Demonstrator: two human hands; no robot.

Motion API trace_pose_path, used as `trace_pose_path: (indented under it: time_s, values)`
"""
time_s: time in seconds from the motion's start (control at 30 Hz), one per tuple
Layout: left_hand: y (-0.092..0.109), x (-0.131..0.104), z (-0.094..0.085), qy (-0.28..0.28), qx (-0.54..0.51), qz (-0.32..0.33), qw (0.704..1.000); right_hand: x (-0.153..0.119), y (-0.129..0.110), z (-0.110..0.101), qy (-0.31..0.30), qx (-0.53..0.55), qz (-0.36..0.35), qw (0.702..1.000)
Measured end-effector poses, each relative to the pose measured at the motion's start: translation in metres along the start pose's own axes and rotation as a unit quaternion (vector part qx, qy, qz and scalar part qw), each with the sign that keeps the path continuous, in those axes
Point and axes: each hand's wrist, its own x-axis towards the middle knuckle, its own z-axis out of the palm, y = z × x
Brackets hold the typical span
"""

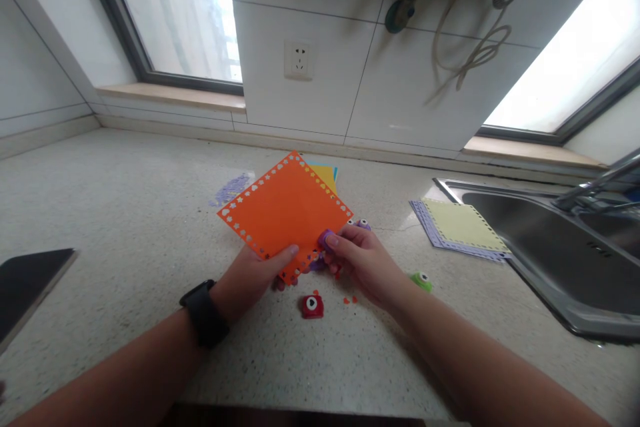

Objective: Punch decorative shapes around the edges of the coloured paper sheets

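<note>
An orange sheet (285,207) with small shapes punched along its edges is held up over the counter. My left hand (265,273) grips its lower corner, thumb on top. On the sheet's right edge, my right hand (357,257) pinches a purple punch (326,239) with the thumb pressed on it. Below the sheet a red punch (313,307) with a heart mark rests on the counter, near small orange cut-outs (350,300). A green punch (421,281) lies beside my right forearm. Another purple punch (364,224) shows partly behind my right hand.
Punched yellow and purple sheets (457,225) lie stacked beside the metal sink (540,247). Yellow and blue paper (325,175) shows behind the orange sheet, with purple scraps (231,189) to its left. A dark flat object (33,287) lies at the far left.
</note>
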Motion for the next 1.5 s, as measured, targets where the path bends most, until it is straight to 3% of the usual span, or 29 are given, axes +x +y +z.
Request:
trace_pose_path:
  time_s: [0.57, 1.1, 1.5]
  values:
    - [-0.0056, 0.0008, -0.0037, -0.021, -0.004, 0.012, 1.0, 0.0, 0.0005, 0.0002, -0.032, 0.003, -0.014, 0.999]
    - [-0.0014, -0.0005, -0.0022, -0.026, 0.009, 0.019, 0.999, 0.0004, -0.0004, -0.0019, -0.01, -0.04, -0.016, 0.999]
    - [-0.0004, -0.0018, -0.0024, -0.032, 0.02, 0.017, 0.999, 0.0004, -0.0005, -0.0005, -0.028, -0.027, -0.028, 0.999]
